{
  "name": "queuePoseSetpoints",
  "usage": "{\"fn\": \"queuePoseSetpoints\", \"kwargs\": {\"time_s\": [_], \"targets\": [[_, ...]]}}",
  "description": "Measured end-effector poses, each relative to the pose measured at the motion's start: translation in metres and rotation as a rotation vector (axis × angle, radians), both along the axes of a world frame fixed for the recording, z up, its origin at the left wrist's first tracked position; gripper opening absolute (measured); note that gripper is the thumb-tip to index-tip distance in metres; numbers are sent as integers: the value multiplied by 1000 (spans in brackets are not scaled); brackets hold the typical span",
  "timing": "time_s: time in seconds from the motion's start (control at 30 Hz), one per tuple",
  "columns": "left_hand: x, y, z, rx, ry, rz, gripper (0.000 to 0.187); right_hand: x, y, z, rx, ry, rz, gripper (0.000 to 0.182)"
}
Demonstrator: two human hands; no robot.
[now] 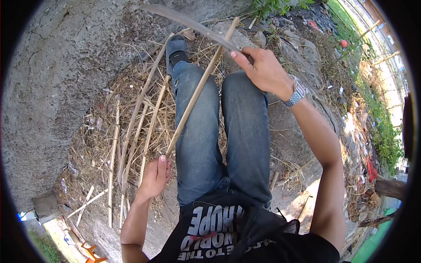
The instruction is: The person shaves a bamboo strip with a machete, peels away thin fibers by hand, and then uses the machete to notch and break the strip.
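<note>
My left hand [154, 177] is closed around the lower end of a long, pale stick [193, 98], which looks like split bamboo. The stick slants up across my left leg, its far end above my knees. My right hand [264, 70] grips a machete [188, 22], its handle mostly hidden in my fingers. The long grey blade points up and to the left, crossing the stick near its far end. A metal wristwatch [299, 92] is on my right wrist.
Several stripped sticks [115, 153] lie on the ground left of my legs, among dry shavings [94, 149]. A rough grey concrete surface [52, 87] fills the left side. Rocks [309, 50] and green plants [386, 136] are on the right. A sandaled foot [176, 50] rests ahead.
</note>
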State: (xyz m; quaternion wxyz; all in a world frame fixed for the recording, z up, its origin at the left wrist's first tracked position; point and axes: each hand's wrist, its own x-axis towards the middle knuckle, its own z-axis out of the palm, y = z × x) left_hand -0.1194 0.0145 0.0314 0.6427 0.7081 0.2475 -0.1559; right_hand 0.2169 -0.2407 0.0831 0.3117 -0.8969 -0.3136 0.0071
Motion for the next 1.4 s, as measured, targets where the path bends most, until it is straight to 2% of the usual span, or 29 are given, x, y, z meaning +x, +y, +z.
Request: {"fn": "queuePoseSetpoints", "kwargs": {"time_s": [0.03, 0.1, 0.13, 0.2, 0.27, 0.3, 0.33, 0.37, 0.43, 0.5, 0.57, 0.63, 0.7, 0.73, 0.8, 0.87, 0.9, 0.93, 0.97, 1.03, 1.07, 1.1, 1.17, 1.23, 1.27, 1.3, 1.33, 1.4], "targets": [[-1, 0, -3, 51, -10, -6, 53, 1, 1, -2, -1, 3, 3, 62], [1, 0, -4, 101, -10, -23, 53, 1, -2, -8, -65, -151, 78, 58], [6, -4, 0, 13, 29, -7, 53, 8, -1, -8, -151, -144, 31, 58], [3, -6, -4, -82, 64, -11, 55, 52, 1, -35, -86, -372, -77, 66], [-33, 11, -25, 21, 17, -45, 57, 119, -22, -3, 105, 230, -536, 77], [-55, 16, -27, 110, 17, -82, 58, 168, -57, -16, 35, -5, -583, 84], [-71, 20, -29, 124, 13, -85, 58, 210, -94, -28, -57, -54, -646, 86], [-76, 18, -32, 98, 21, -54, 58, 199, -101, -15, 69, 138, -687, 85], [-79, 4, -40, 29, 51, 22, 58, 191, -106, -15, 63, 51, -641, 80], [-61, 5, -39, 139, 18, -15, 56, 134, -94, 10, 169, 226, -497, 74], [-46, 8, -33, 169, -4, -47, 55, 101, -80, 11, 145, 182, -402, 71], [-40, 12, -28, 208, -35, -93, 54, 61, -60, 17, 146, 171, -422, 70], [-36, 16, -30, 168, -68, -69, 52, 43, -50, 14, 302, 291, -244, 66], [-34, 17, -31, 87, -82, -8, 49, 35, -44, 16, 308, 287, -244, 66], [-18, 27, -24, 9, -288, 148, 48, 18, -33, 22, 445, 448, -185, 60], [10, 50, 1, 211, -608, 430, 47, 1, -22, 31, 527, 483, -112, 58], [25, 66, 21, 318, -775, 650, 49, -7, -17, 38, 606, 513, -41, 57], [36, 85, 53, 451, -929, 827, 52, -13, -12, 44, 644, 506, 6, 49], [47, 94, 92, 583, -1044, 1015, 59, -19, -10, 49, 647, 510, 12, 49], [41, 135, 152, 855, -1421, 1095, 66, -31, -6, 61, 559, 378, 66, 44], [29, 151, 178, 941, -1523, 1158, 71, -38, -5, 68, 571, 388, 90, 39], [12, 183, 192, 847, -1697, 1180, 72, -46, -4, 72, 573, 389, 95, 39], [-9, 240, 207, 564, -2022, 1004, 70, -62, 1, 81, 469, 371, 133, 38], [31, 198, 193, 575, -1896, 1001, 70, -79, 12, 82, 457, 421, 145, 34], [53, 174, 177, 559, -1841, 972, 69, -85, 22, 74, 560, 455, 197, 34], [79, 138, 161, 414, -1830, 990, 67, -89, 29, 70, 663, 489, 249, 35], [102, 98, 145, 266, -1817, 1003, 66, -92, 32, 73, 596, 518, 238, 37], [129, 28, 119, 71, -1691, 978, 52, -101, 49, 67, 658, 539, 228, 38]]}}
